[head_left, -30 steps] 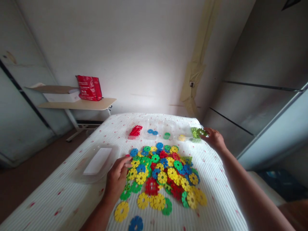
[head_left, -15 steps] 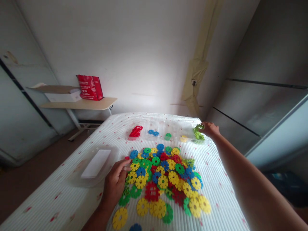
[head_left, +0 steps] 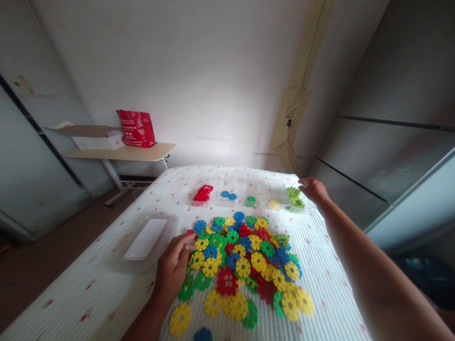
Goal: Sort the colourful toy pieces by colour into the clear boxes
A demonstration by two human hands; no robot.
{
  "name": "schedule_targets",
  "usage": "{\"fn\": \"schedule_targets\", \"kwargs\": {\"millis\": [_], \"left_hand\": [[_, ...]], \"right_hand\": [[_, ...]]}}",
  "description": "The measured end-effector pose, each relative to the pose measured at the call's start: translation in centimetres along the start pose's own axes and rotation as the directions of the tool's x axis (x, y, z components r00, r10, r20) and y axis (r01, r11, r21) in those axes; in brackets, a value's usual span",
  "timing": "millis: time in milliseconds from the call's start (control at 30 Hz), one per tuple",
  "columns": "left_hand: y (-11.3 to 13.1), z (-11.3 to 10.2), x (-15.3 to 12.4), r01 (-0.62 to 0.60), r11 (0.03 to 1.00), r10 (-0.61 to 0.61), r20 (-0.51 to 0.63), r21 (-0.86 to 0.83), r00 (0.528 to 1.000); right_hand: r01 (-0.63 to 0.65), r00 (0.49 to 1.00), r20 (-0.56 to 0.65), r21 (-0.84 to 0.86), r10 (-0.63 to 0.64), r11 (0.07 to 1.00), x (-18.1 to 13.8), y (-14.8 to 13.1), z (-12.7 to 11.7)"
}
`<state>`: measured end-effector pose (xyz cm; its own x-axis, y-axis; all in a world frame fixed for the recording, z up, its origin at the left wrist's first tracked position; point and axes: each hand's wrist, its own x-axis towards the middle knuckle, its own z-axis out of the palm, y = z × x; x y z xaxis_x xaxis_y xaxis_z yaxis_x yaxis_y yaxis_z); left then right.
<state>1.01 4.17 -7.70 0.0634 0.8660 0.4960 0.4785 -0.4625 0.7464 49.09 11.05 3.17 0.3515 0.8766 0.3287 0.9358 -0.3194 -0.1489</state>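
Note:
A pile of flat plastic snowflake discs [head_left: 245, 263] in red, yellow, green and blue lies on the white striped table cover [head_left: 106, 284]. My left hand [head_left: 174, 267] rests at the pile's left edge, fingers curled and touching the discs. My right hand [head_left: 313, 189] reaches to the far right, fingers apart, right beside a clear tray holding light-green pieces [head_left: 295, 196]. A row of clear trays stands behind the pile with red pieces [head_left: 203, 193], blue pieces [head_left: 227, 194], dark-green pieces [head_left: 250, 201] and a yellow piece [head_left: 273, 204].
A clear plastic lid [head_left: 145, 241] lies left of the pile. Beyond the table stands a small side table [head_left: 121, 152] with a red bag [head_left: 137, 129] and a cardboard box [head_left: 94, 137]. Grey wall panels close the right side.
My right hand held a light-green piece over the far-right tray; the piece now lies in the tray and the hand is empty. The left hand has hardly moved.

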Motion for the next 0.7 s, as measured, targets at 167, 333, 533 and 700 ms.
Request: {"fn": "schedule_targets", "kwargs": {"millis": [167, 333, 533, 700], "left_hand": [[0.8, 0.0, 0.0, 0.016, 0.999, -0.016, -0.005, -0.038, 1.000], [1.5, -0.7, 0.3, 0.045, 0.998, -0.048, -0.068, -0.035, 0.997], [1.0, -1.3, 0.6, 0.084, 0.996, -0.085, -0.095, -0.017, 0.992], [0.6, -0.2, 0.2, 0.050, 0.999, -0.050, 0.000, -0.001, 0.999]], "right_hand": [[0.037, 0.972, -0.233, 0.145, -0.002, 0.989, -3.5, -0.6, -2.1], [0.258, 0.910, -0.387, 0.245, -0.150, 0.934, -9.6, -2.4, -2.5], [0.411, 0.872, -0.388, 0.253, -0.298, 0.876, -14.9, -4.7, -2.4], [0.430, 0.895, -0.287, 0.352, -0.341, 0.832, -18.1, -6.2, -2.5]]}}
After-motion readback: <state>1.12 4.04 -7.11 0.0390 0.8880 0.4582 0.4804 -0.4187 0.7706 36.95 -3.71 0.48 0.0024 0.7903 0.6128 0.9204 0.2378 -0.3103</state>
